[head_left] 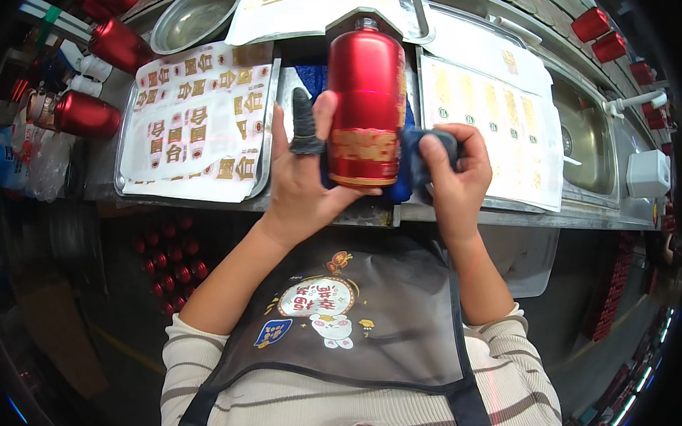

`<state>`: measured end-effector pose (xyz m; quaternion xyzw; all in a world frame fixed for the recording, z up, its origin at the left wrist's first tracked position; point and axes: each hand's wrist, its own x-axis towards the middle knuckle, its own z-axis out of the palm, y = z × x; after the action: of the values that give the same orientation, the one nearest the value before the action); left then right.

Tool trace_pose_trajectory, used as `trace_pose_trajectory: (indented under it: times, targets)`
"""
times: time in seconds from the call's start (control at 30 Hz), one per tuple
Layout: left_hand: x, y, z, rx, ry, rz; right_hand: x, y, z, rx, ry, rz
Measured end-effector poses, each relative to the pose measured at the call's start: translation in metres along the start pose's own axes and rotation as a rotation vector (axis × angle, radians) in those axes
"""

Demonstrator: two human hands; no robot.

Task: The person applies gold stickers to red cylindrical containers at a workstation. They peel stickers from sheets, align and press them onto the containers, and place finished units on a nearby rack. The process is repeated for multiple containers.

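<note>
A glossy red bottle [361,87] with gold raised lettering near its base stands out in the middle, its bare neck pointing away from me. My left hand [296,180] grips it from the left and underneath, and a black finger cot covers one raised finger. In my right hand [463,174], thumb and fingers pinch a dark grey-blue pad [440,143] against the bottle's lower right side. Whether the pad is cloth or sponge I cannot tell. Blue cloth [313,80] shows behind the bottle, partly hidden by it.
Left lies a metal tray [263,159] with sheets of gold decals [194,116]; right, more decal sheets [492,126] lie beside a sink [591,147]. A metal bowl [196,20] sits at the back left. Red bottles [87,114] stand at the far left. A white jug [649,174] is far right.
</note>
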<state>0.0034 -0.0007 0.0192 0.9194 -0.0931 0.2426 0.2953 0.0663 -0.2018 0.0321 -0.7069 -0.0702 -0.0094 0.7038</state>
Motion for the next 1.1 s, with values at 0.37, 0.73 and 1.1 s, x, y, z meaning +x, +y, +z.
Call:
trace_pose_trajectory:
  times: [0.37,0.73,1.1]
  targets:
    - [0.006,0.007,0.015,-0.257,0.122,-0.127,0.008,0.012,-0.012,0.082,-0.002,0.085]
    - [0.032,-0.018,-0.009,-0.230,0.020,-0.024,-0.007,-0.025,0.012,-0.162,-0.115,-0.196]
    - [0.098,-0.047,-0.019,-0.761,0.321,-0.466,0.011,-0.027,0.015,-0.218,-0.079,-0.190]
